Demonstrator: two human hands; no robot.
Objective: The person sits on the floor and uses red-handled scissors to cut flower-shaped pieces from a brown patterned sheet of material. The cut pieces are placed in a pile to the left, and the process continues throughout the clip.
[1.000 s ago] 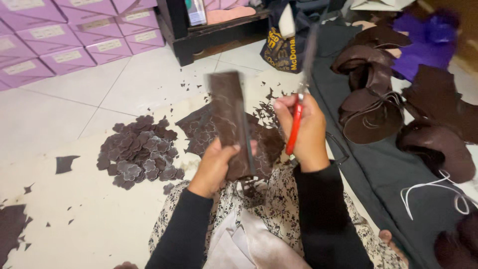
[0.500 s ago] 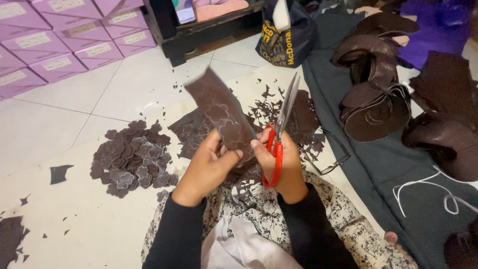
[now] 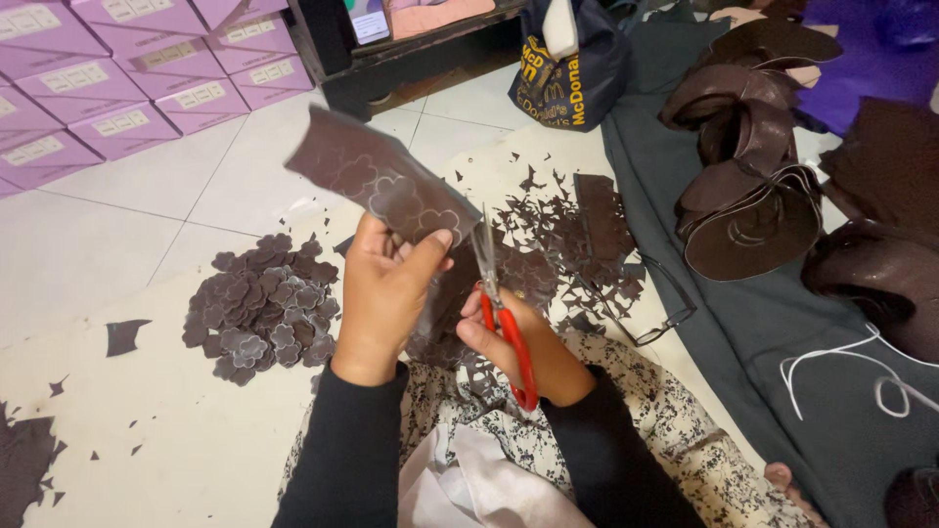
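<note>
Brown strip [image 3: 377, 181]: gripped by the left hand [image 3: 386, 293], raised for cutting;
Scissors [image 3: 499, 313]: clasped by the right hand [image 3: 523, 352], blades upward

You are holding up a dark brown strip of thin material [image 3: 377, 181], long and roughly rectangular, tilted so its free end points up and to the left while its lower end sits pinched in your left hand [image 3: 386, 293]. Its face carries faint outlines of small flower-like shapes. Your right hand [image 3: 523, 347] grips the red-handled scissors [image 3: 499, 308], whose grey blades point upward just beside the strip's lower right edge.
</note>
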